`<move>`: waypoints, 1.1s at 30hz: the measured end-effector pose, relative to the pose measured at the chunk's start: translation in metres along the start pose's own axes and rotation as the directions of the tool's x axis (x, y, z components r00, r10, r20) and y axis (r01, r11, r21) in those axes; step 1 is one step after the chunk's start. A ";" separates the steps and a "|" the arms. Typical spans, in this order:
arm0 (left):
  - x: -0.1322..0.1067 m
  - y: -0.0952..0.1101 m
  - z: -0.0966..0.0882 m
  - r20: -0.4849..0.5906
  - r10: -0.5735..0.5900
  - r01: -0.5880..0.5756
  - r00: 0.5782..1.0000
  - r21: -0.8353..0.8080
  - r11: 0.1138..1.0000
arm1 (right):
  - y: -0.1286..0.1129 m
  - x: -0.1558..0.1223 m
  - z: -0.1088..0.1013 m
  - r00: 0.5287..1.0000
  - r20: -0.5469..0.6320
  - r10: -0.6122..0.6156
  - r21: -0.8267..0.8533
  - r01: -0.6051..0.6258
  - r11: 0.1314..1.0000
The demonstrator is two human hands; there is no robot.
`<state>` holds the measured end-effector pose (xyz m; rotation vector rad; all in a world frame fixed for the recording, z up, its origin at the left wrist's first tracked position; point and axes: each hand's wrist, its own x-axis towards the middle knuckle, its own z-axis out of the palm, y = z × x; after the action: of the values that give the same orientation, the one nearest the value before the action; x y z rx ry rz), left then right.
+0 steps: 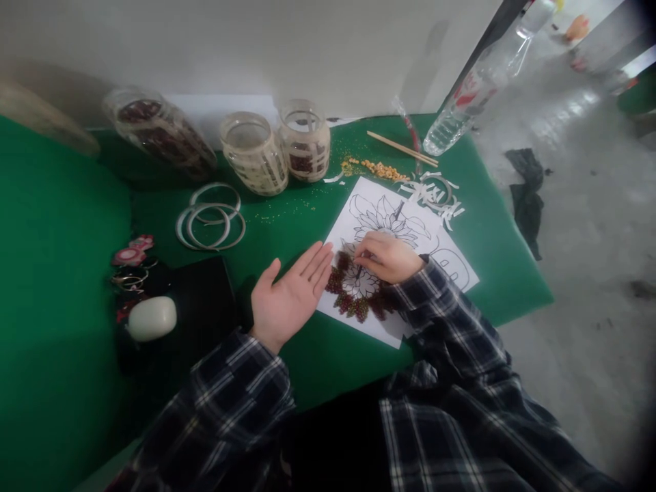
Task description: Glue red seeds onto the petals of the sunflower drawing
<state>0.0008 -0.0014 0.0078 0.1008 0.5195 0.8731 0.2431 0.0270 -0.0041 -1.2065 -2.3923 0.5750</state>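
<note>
A white sheet (451, 263) with a line drawing of flowers lies on the green table (318, 348). The lower flower (359, 290) is partly covered with dark red beans. My right hand (387, 256) rests on this flower with its fingers pinched together; what they hold is too small to make out. My left hand (290, 294) lies palm up and open on the table, its fingertips at the sheet's left edge, holding nothing.
Three glass jars (253, 154) with beans stand at the back by the wall. Metal rings (210, 219), scattered yellow grains (379, 169), chopsticks (402, 148), paper strips (433, 195) and a plastic bottle (476, 82) lie around. A black pad (202, 294) and a white oval object (152, 318) sit left.
</note>
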 end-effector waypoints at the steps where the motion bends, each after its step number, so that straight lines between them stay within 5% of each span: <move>1: 0.000 0.000 0.000 -0.002 0.001 -0.001 1.000 0.004 1.000 | 0.003 0.000 0.004 0.999 0.033 -0.013 -0.025 0.014 1.000; 17: 0.000 0.001 -0.003 0.033 -0.009 0.011 0.999 -0.053 0.999 | 0.002 0.002 0.013 0.990 0.060 0.131 -0.064 -0.127 0.990; 33: 0.000 0.001 -0.005 0.044 -0.005 0.007 0.999 -0.047 0.999 | 0.011 0.004 0.008 0.967 0.029 0.255 0.205 -0.255 0.945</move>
<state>-0.0021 -0.0009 0.0037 0.0748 0.4579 0.8748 0.2441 0.0345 -0.0161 -1.4294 -2.1274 0.8829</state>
